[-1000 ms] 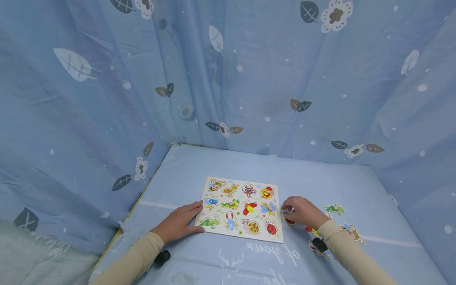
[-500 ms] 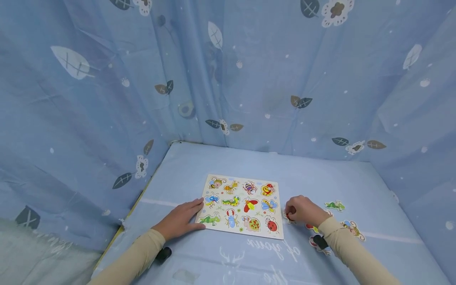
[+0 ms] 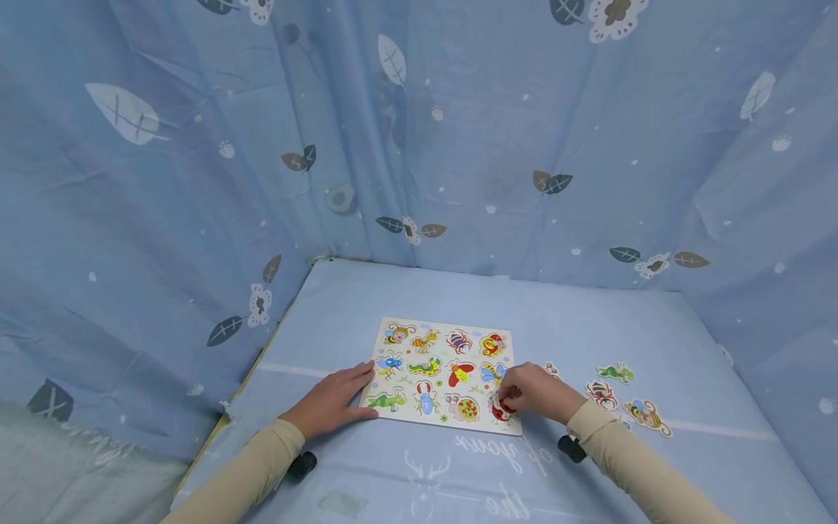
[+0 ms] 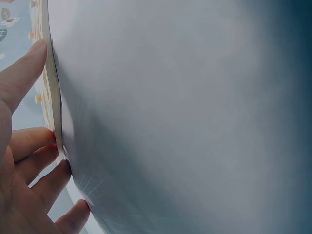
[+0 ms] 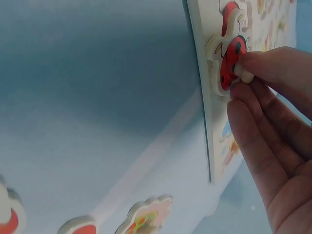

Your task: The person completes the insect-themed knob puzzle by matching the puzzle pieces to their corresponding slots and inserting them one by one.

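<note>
Right hand: fingers together, clamped on the knob of a ladybird piece.
Ladybird piece: over the board at its lower right corner; I'd say not yet seated.
Left hand: fingers apart, tips against the board's left side.
Trouble ahead: the piece could jam if lowered askew; the board could slide if pushed harder than that light left touch resists.
Board count: one board, twelve bug figures, three rows of four. Three pegs show upper left in the left wrist view, so some figures seem to be pieces; how many, I can't tell.
Loose pieces: at least five on the counter, right of frame: grasshopper, spider, bee, two partly hidden.
</note>
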